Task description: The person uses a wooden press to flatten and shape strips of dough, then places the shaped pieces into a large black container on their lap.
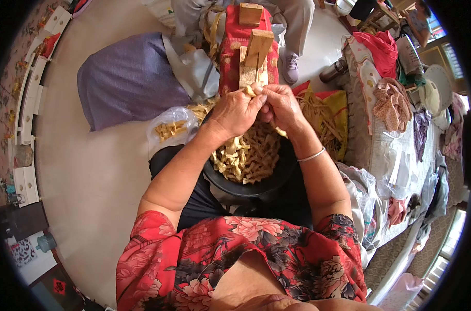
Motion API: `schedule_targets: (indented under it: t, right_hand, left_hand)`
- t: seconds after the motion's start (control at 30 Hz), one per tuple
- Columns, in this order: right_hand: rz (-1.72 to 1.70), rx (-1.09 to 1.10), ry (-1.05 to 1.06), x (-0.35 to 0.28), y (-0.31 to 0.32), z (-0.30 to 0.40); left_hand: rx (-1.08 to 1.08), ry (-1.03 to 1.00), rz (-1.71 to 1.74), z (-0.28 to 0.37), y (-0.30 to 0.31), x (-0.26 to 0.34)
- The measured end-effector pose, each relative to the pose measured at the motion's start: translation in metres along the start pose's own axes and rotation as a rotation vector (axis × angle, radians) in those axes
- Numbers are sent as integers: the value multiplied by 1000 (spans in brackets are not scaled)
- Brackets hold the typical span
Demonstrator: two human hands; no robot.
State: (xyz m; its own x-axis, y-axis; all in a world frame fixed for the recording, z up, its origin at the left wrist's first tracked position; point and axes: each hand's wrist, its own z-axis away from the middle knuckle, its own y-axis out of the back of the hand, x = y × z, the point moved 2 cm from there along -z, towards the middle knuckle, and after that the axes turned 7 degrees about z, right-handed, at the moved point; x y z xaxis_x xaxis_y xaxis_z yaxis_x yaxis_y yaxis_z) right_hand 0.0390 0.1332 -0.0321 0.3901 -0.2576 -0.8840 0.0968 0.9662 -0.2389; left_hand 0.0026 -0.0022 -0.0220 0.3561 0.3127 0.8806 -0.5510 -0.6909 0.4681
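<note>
My left hand (232, 113) and my right hand (285, 104) meet above a black basin (241, 191). Both pinch a thin, pale yellow strip (250, 91), which looks folded or twisted at the fingertips; its loose end hangs below my right palm. The fingers hide its middle. Below, the basin holds many small knotted pieces (254, 153) of similar yellow-tan strip. Just beyond my fingertips is a wooden fixture (260, 48) with an upright block, set on a red cloth-covered bench (230, 58).
A plastic bag (173, 126) of short pieces lies left of the basin. Longer strips (317, 112) rest on a red-yellow sack at right. Opposite sits a person in grey trousers (301, 23). A blue-grey cloth (130, 81) lies left; a steel flask (333, 70) is beside the cluttered bed (390, 155).
</note>
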Motion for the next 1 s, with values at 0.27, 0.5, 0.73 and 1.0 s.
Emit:
schedule_targets:
  t: [0.27, 0.5, 0.73, 1.0]
  right_hand:
    - [-36, -261, -2, -2, -17, 21]
    - [-409, -425, 23, -5, -25, 29]
    - [-35, -94, 335, -6, -18, 34]
    - [364, 247, 410, 7, -15, 23]
  left_hand:
    - [363, 54, 1502, -8, 11, 8]
    - [720, -458, 463, -5, 37, 19]
    - [390, -457, 134, 8, 1, 27]
    - [243, 14, 385, -5, -4, 6]
